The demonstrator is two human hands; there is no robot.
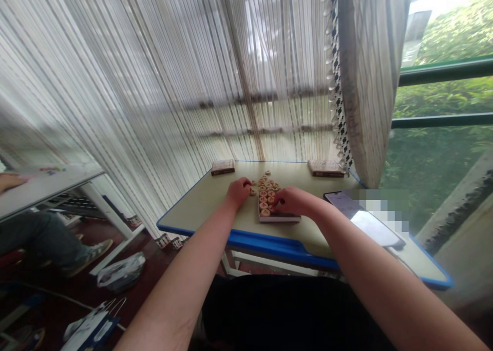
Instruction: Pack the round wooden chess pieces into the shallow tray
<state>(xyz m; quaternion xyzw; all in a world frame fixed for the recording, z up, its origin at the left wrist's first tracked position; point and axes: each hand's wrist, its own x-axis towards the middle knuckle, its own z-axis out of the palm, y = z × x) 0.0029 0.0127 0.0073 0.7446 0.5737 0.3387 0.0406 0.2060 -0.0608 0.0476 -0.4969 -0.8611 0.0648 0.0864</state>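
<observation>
A shallow box (279, 218) stands near the front edge of the table, with round wooden Chinese chess pieces (264, 206) in rows along its left side. Their tops carry red marks. My right hand (291, 201) reaches into the box from the right, its fingers pinched down at a piece, which they partly cover. Beyond the box lies a loose heap of more pieces (269, 182). My left hand (239, 189) rests left of the heap with curled fingers, beside a single piece (253, 192). What its fingers hold, if anything, is hidden.
Two flat brown boxes, one at the back left (223, 167) and one at the back right (326, 168), lie on the blue-edged table (196, 207). A phone (342, 202) lies at right. Behind hangs a string curtain (173, 84). Another person's leg (50, 238) shows at left.
</observation>
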